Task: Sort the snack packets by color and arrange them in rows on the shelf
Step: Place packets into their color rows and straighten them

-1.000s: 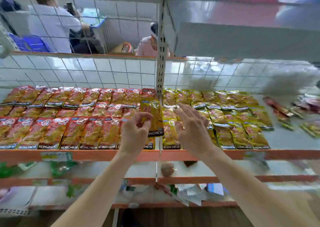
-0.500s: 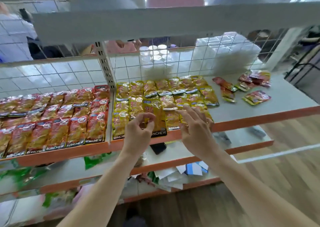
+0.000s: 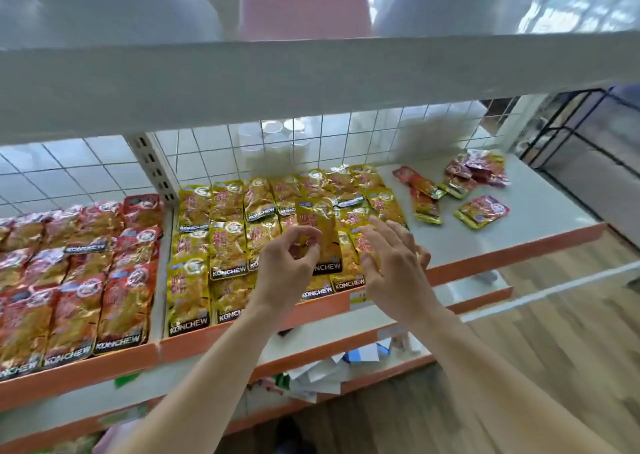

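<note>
While the left hand pinches a yellow packet by its left edge between thumb and fingertips, holding it upright over the yellow rows at the middle of the frame, the right hand hovers just beside it with fingers spread and loose, grasping nothing. Whether its fingertips touch the packets beneath cannot be told.

The step in hand looks like placing this packet into the yellow block. The red rows fill the lower left and are parted from the yellow ones by the shelf's upright. The yellow block reaches most of the way along the shelf, which is bare to its right. Toward the upper right lie the loose packets, red and yellow mixed and lying at odd angles, so sorting is well along but not done.

The next move probably calls for laying the held packet flat at the right end of the yellow block. Its dark label end should point to the orange lip like its neighbours, and the free hand can steady the slippery foil around it. After that comes a reach to the loose heap.
</note>
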Demonstrator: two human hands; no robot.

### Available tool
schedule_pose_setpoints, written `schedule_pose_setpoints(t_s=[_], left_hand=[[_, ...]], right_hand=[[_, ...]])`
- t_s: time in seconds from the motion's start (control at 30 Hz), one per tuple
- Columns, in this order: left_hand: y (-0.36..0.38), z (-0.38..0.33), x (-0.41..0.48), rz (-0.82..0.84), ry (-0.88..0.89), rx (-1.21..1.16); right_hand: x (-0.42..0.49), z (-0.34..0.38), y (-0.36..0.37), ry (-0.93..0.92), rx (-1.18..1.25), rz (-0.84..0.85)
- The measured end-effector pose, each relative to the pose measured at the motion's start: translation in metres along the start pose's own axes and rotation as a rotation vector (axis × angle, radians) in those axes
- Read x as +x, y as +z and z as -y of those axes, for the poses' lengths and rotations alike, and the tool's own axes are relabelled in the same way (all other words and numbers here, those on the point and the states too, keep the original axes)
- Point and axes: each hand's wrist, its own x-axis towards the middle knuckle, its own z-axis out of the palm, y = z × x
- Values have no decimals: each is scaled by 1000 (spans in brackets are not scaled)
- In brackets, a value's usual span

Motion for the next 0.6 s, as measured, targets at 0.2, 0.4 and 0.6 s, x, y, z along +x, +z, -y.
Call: schedule_pose_setpoints(t_s=[0.2, 0.4, 0.6], left_hand=[[18, 6, 36, 26, 20, -9], [39, 9, 53, 45, 46, 3], [66, 7, 70, 44, 48, 104]], right_hand=[[26, -9, -1, -9, -19, -31], [44, -33, 3, 13, -23, -24], [75, -59, -1, -15, -25, 5]])
